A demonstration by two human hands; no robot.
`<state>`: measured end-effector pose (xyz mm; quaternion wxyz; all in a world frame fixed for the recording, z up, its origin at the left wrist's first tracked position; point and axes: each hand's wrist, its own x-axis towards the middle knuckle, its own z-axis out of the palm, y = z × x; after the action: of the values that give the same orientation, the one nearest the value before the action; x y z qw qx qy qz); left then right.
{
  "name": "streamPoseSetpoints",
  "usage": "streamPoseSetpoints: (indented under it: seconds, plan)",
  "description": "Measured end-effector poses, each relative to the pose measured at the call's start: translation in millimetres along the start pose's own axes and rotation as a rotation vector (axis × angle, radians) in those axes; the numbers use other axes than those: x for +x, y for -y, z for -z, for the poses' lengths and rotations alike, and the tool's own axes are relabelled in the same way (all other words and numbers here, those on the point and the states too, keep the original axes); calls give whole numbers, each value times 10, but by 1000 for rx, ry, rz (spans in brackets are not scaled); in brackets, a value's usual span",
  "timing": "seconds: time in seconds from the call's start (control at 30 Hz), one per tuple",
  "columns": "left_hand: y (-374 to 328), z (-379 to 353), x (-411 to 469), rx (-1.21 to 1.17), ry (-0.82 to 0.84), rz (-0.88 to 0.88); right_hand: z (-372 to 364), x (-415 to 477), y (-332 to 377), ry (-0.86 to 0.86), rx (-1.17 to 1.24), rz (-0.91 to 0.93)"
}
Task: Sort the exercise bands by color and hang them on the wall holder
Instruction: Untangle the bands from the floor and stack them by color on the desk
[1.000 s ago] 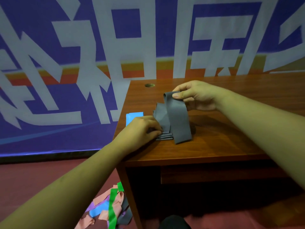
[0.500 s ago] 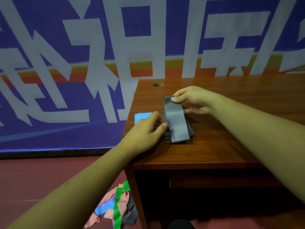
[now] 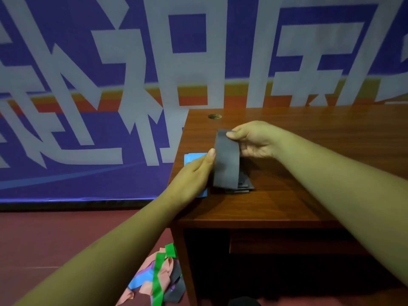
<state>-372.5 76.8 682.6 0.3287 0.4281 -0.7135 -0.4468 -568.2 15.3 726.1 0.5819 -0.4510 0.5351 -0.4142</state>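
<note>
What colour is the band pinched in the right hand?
Dark grey: the band pinched by the right hand, clearest in the head view.

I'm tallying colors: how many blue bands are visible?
2 blue bands: one on the desk corner under the left hand, one in the floor pile; more may be buried.

The light is dim and flat, coming softly from overhead, and it gives the skin a yellow-green cast. The table (image 3: 320, 129) shows a weak sheen on its far part, with no hard glare. Soft shadows pool on it under the right hand (image 3: 256, 140) and beside the left hand (image 3: 192, 175); the space beneath it is almost black. The grey band (image 3: 226, 164) reads as a flat dark shape with little detail. The banner (image 3: 88, 85) lettering bows and smears toward the frame edges, most at far right. The near forearms are soft.
</note>
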Motion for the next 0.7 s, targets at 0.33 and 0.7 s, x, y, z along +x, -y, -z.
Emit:
streamPoseSetpoints:
  seconds: [0.33,0.7]
  plan:
    - [22,-45,150,418,-43,-181,1,45,-45,-291,-464,224]
    - [-87,-47,217,222,-2,27,24,67,-71,-366,-268,121]
